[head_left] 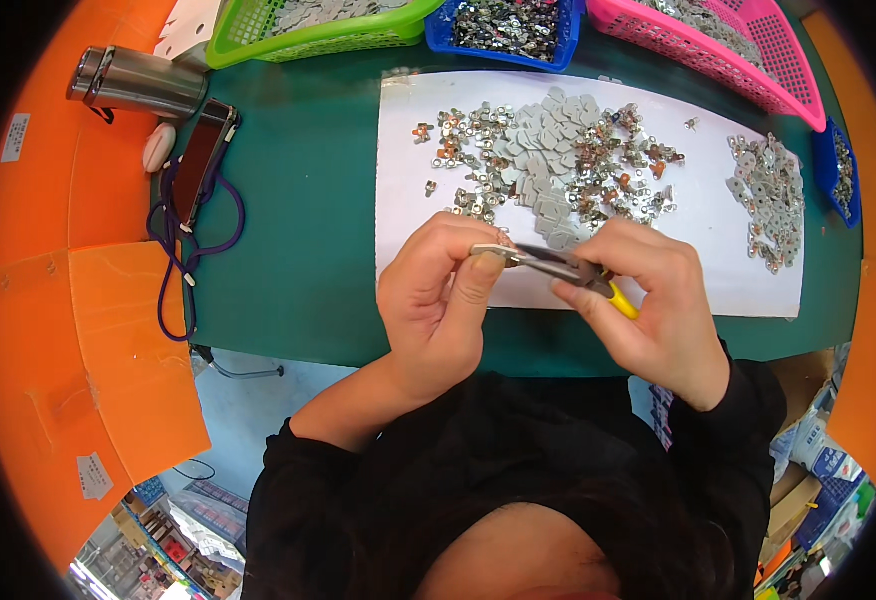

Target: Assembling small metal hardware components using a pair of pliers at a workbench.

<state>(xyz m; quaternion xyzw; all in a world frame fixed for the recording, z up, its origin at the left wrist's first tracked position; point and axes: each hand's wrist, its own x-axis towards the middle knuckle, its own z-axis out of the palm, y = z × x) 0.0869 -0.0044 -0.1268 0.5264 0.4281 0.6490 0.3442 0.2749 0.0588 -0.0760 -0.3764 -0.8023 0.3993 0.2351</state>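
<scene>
My left hand [433,300] pinches a small flat grey metal plate [493,250] between thumb and fingers. In my right hand [653,300] is a pair of pliers [588,273] with yellow handles, its jaws pointing left and meeting the plate's end. Whether the jaws grip a smaller part there is too small to tell. Just beyond both hands, a white sheet [408,130] bears a heap of flat grey plates [548,150]. Small metal clips, silvery and copper-coloured, lie on both sides of that heap [613,150]. A separate pile of finished-looking grey pieces [768,195] rests at the sheet's right end.
Along the far edge stand a green basket [328,42], a blue bin [503,52] and a pink basket [718,65]. Another blue bin [838,170] is at right. A steel flask [148,82] and a phone [206,165] with a purple cord occupy the left. Orange panels [138,350] flank the green table [278,220].
</scene>
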